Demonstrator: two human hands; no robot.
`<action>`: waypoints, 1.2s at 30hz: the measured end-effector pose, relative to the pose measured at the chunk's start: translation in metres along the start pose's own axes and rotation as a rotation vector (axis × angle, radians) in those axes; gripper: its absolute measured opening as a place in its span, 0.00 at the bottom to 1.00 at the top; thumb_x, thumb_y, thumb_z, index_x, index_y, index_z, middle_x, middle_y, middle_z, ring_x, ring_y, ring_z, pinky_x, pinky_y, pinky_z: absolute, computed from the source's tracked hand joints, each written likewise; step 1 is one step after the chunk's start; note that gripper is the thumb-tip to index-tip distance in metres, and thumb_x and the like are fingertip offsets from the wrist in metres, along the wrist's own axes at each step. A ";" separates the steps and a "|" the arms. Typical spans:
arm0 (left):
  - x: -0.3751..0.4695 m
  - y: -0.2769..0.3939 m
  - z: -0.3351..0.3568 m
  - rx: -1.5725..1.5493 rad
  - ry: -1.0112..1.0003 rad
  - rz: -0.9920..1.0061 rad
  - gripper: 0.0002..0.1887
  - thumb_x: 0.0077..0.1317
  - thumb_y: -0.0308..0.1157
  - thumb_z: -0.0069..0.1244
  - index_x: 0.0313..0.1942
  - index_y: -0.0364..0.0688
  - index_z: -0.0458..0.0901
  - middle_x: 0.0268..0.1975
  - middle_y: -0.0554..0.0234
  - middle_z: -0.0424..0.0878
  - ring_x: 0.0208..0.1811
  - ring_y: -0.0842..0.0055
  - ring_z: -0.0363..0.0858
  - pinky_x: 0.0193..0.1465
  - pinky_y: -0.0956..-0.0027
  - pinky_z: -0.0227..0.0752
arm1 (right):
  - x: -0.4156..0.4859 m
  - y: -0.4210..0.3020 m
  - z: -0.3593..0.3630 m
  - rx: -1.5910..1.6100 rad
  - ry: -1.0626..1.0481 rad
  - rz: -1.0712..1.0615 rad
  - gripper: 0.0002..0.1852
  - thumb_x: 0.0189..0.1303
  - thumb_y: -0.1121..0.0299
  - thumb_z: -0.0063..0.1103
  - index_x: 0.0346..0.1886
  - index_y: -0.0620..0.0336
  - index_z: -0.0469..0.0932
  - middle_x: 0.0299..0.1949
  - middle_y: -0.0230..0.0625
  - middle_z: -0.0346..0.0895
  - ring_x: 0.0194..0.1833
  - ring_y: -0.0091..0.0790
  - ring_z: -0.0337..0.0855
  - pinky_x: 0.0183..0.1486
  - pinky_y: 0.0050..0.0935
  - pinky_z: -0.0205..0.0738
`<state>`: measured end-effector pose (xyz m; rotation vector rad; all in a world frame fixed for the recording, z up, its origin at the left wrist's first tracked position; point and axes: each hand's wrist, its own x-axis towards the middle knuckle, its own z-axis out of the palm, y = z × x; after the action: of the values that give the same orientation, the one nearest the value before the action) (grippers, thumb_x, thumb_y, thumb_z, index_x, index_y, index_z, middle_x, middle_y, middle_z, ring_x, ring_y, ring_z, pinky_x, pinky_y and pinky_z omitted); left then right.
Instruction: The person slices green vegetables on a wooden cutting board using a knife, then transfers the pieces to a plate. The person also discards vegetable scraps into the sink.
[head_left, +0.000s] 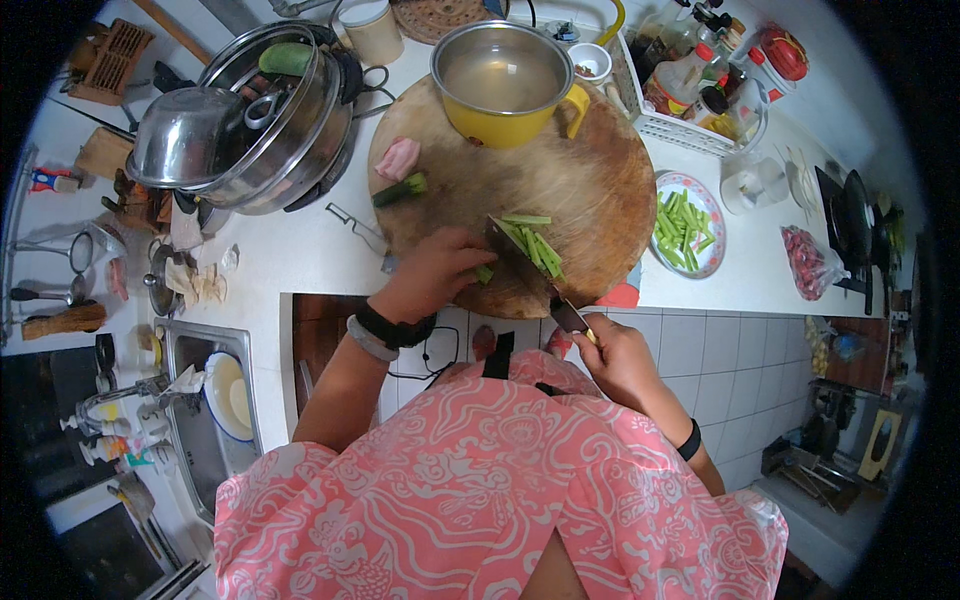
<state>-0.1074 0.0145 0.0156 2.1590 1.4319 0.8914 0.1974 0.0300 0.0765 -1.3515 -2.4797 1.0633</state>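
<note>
My right hand (619, 356) grips the handle of a kitchen knife (571, 319), whose dark blade slants up and left across a round wooden chopping board (592, 180). Cut light-green vegetable sticks (541, 251) lie along the right side of the blade. On the other side, my left hand (442, 274) has its fingers bent over a green vegetable piece (484, 275), mostly hidden by them. Farther up the board are a pale pink piece of meat (397, 159) and a dark-green vegetable end (400, 190). More green sticks (681, 225) fill a patterned plate (718, 229) at the right.
A yellow-sided metal pot (487, 124) of liquid stands on the board's far side. Stacked steel cookware (300, 161) is at the left, above a sink (199, 450). A white basket (686, 135) holds bottles. A bag of red items (810, 262) lies near the right edge.
</note>
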 end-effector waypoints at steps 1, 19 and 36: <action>0.000 0.002 0.003 0.061 0.065 0.018 0.16 0.52 0.22 0.58 0.43 0.40 0.83 0.45 0.57 0.80 0.49 0.56 0.76 0.52 0.58 0.71 | 0.000 0.001 0.000 -0.009 0.001 -0.013 0.10 0.63 0.65 0.58 0.43 0.59 0.74 0.31 0.54 0.79 0.34 0.61 0.80 0.35 0.53 0.74; -0.031 0.006 0.044 0.114 0.463 -0.033 0.09 0.50 0.19 0.55 0.33 0.40 0.82 0.39 0.60 0.81 0.43 0.58 0.78 0.44 0.60 0.73 | 0.007 -0.012 -0.001 -0.230 -0.155 -0.224 0.17 0.65 0.60 0.53 0.53 0.58 0.72 0.36 0.56 0.80 0.30 0.58 0.83 0.32 0.52 0.79; -0.033 0.005 0.047 0.147 0.484 -0.035 0.09 0.51 0.20 0.56 0.34 0.41 0.82 0.39 0.61 0.80 0.43 0.60 0.76 0.46 0.62 0.72 | 0.011 -0.005 0.008 -0.224 -0.204 -0.192 0.14 0.66 0.64 0.54 0.50 0.61 0.69 0.30 0.51 0.79 0.31 0.59 0.81 0.32 0.53 0.74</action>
<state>-0.0801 -0.0173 -0.0246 2.0993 1.7996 1.4054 0.1841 0.0326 0.0720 -1.0723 -2.8833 0.9477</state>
